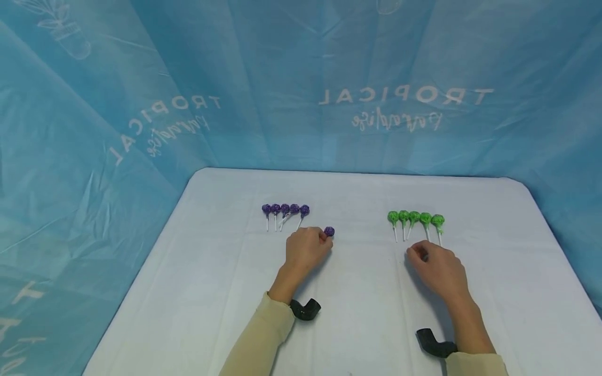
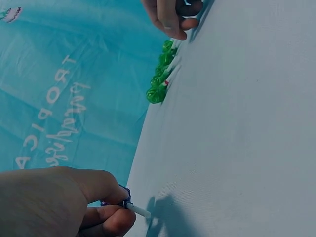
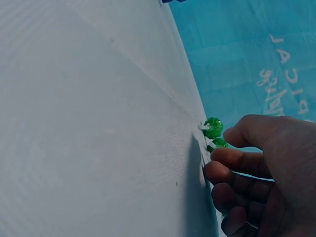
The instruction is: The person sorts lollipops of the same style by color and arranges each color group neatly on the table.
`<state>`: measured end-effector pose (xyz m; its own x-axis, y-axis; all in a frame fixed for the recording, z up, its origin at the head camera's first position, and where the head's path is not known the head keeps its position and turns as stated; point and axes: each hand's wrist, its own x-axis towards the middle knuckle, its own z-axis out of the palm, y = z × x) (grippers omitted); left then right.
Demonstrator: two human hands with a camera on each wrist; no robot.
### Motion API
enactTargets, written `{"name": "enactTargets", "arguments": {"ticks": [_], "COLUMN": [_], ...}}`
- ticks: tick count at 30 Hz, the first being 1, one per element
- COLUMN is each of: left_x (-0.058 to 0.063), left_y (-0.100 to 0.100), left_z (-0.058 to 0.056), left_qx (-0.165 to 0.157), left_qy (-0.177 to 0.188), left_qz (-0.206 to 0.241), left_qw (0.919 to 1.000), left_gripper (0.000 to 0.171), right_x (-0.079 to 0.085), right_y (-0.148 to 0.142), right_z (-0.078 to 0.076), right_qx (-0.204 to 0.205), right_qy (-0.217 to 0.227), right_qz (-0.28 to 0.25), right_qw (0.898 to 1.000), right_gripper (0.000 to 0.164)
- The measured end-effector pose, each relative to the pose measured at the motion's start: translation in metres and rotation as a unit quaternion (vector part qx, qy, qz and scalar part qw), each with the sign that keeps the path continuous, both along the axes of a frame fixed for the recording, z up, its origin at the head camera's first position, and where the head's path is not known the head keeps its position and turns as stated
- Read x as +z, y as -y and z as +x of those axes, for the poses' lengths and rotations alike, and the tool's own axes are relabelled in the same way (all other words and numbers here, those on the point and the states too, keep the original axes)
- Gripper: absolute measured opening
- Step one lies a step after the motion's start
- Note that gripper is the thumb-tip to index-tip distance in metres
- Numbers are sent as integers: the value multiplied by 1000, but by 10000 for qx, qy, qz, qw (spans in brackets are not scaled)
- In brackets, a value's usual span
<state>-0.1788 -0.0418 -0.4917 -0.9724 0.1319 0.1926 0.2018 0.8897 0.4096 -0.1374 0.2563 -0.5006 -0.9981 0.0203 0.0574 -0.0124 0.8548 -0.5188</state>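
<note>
My left hand [image 1: 307, 249] pinches a purple-wrapped lollipop [image 1: 329, 231] between thumb and fingers; in the left wrist view its white stick [image 2: 139, 211] pokes out past the fingertips. Just beyond that hand, several purple lollipops [image 1: 285, 210] lie in a row, sticks toward me. To the right is a similar row of green lollipops [image 1: 414, 217]. My right hand [image 1: 439, 269] hovers just on the near side of the green row, fingers loosely bent with nothing between them. It partly hides the green lollipops [image 3: 214, 127] in the right wrist view.
A white-covered table [image 1: 357, 292] bears both rows. Blue curtain [image 1: 291, 94] with printed lettering hangs behind its far edge and along the left side. Dark curved pieces [image 1: 305, 309] stick out at both wrists.
</note>
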Motion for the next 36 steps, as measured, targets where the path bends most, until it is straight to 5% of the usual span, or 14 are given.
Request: {"name": "enactTargets", "arguments": {"ticks": [16,22,36], "left_x": [-4,-1,-2], "left_y": [8,13,16], "left_z": [-15,-21,-41], "left_qx": [234,261,483], "left_qy": [348,182,14], "left_qz": [-307,-418,-549], "left_qw": [9987,9986,9973], "left_gripper": [23,20,50], "right_x": [1,0,-2], "right_y": [-2,-1,-2], "right_z": [2,2,0], "right_qx": [54,84,281], "right_qy": [-104,-79,10], "right_qz": [-51,-97,-37], "right_qw": [9999,9999,9996], "right_gripper": [29,30,32]}}
